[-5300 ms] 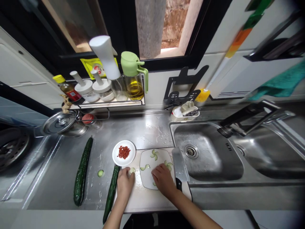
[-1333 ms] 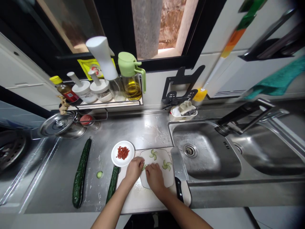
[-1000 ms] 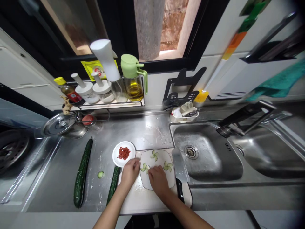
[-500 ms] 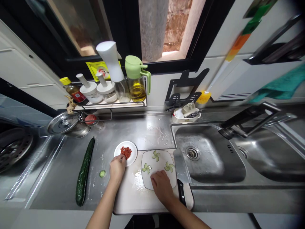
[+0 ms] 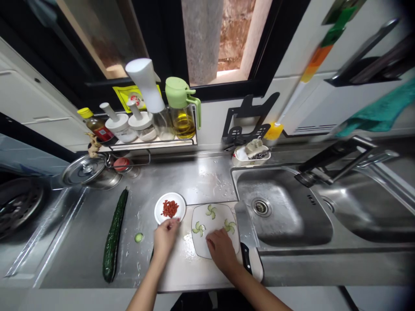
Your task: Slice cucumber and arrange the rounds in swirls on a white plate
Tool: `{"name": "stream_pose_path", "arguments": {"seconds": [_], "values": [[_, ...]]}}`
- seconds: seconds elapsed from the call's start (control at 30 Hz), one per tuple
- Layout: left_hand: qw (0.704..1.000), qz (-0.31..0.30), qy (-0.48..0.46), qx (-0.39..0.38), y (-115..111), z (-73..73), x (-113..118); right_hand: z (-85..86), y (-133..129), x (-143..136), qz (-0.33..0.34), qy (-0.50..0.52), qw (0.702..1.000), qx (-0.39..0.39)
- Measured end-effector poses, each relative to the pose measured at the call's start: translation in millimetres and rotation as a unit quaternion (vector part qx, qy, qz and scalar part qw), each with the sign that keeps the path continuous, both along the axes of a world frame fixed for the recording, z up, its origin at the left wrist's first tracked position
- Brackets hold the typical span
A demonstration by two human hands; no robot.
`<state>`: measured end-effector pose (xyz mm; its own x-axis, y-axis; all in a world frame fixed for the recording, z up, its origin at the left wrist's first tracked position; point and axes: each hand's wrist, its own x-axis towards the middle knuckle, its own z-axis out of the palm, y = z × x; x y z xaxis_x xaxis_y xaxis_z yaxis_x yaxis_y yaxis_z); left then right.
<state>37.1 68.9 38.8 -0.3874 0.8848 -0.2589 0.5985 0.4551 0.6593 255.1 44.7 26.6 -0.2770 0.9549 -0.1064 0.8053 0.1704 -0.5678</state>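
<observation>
Square plate (image 5: 214,222) | right hand (image 5: 222,248) over it, curled, grip unclear | left hand (image 5: 164,238) pinched, contents unclear

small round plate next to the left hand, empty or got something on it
Not empty: a loose heap of small red pieces lies mid-plate, with bare white plate showing around it.

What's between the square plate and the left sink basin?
In the head view, a knife lies between the square plate and the left basin, its black handle toward the person.
</observation>
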Motion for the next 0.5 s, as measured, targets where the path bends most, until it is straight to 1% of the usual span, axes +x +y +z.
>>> {"name": "stream_pose_path", "arguments": {"seconds": [0.03,0.13,0.23,0.33,0.5], "values": [[1.0,-0.015,-0.023,0.005,-4.9,0.6,9.5,-0.6,1.2,0.2,-0.002,-0.004,1.0,0.001],[0.997,-0.05,-0.05,0.01,-16.1,-0.9,37.8,-2.1,5.1,-0.2,-0.004,-0.013,1.0,0.002],[0.994,-0.074,-0.075,0.004,-20.5,-6.1,58.1,-3.8,8.9,-1.6,-0.003,-0.014,1.0,-0.003],[0.995,-0.071,-0.065,-0.009,-20.4,-11.6,67.8,-5.5,11.8,-3.6,-0.001,-0.01,1.0,-0.007],[0.997,-0.055,-0.046,-0.019,-17.2,-15.1,72.8,-6.2,14.3,-7.8,0.003,-0.004,1.0,-0.012]]}}
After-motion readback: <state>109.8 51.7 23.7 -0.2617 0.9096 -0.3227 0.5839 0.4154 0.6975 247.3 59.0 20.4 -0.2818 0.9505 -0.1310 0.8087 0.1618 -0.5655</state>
